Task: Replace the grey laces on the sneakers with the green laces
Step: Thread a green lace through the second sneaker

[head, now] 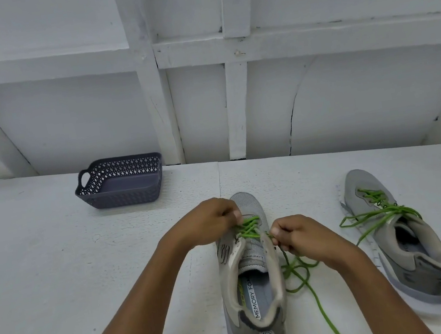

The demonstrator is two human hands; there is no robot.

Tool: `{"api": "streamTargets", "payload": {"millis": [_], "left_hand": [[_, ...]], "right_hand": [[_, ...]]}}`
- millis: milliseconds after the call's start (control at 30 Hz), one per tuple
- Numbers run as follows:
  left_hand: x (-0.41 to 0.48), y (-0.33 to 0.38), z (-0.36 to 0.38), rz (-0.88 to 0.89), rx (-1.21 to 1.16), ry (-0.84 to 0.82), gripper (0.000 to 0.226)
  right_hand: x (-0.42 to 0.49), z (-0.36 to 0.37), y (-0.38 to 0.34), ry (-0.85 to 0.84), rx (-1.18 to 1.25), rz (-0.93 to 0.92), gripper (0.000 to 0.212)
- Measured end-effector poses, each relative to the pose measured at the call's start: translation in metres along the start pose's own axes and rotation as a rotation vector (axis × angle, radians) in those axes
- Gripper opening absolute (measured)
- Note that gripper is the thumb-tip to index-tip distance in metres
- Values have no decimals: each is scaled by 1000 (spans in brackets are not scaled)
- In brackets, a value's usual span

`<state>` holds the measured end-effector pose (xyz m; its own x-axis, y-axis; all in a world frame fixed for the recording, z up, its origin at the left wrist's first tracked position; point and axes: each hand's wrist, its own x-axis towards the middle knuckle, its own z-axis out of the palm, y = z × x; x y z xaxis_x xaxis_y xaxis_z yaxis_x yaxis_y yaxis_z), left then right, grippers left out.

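A grey sneaker (251, 286) stands in front of me, toe pointing away, with a green lace (248, 230) crossed through its upper eyelets. My left hand (210, 221) pinches the lace at the shoe's left eyelets. My right hand (297, 237) grips the lace at the right eyelets, and the loose end (306, 277) trails from it in loops toward the table's front edge. A second grey sneaker (405, 244) stands to the right, laced in green, its lace ends (372, 219) lying loose across it. No grey laces are in view.
A dark grey plastic basket (120, 181) with a handle sits at the back left of the white table (55, 265), nothing visible inside. A white panelled wall (200, 83) rises right behind the table.
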<state>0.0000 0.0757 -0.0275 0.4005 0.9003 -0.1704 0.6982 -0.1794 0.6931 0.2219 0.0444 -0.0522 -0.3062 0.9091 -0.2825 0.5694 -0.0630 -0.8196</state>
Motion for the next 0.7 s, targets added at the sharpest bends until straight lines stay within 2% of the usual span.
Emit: {"api": "streamTargets", "payload": {"millis": [67,167,267,367,500,600,700], "left_hand": [[-1,-7,-6,-20,-102,69,24],[-4,-11,-12,-17,-138,84,18],[-5,-8,-11,22,-111,9,6],[-5,0,-4,50,-51,-81,9],[-1,7,7,59,-75,-91,8],[0,6,10,2,-158,-114,9],[0,4,10,-24,-182,-137,11]], "right_hand": [[-2,-4,0,-49,75,27,33],[-3,-8,-4,-9,77,-55,26],[-3,-7,-6,47,71,-183,9],[-1,-3,-6,48,10,-221,4],[1,0,-5,76,-32,-173,11],[2,3,-3,40,-13,-114,25],[1,3,-6,-7,-20,-94,30]]}}
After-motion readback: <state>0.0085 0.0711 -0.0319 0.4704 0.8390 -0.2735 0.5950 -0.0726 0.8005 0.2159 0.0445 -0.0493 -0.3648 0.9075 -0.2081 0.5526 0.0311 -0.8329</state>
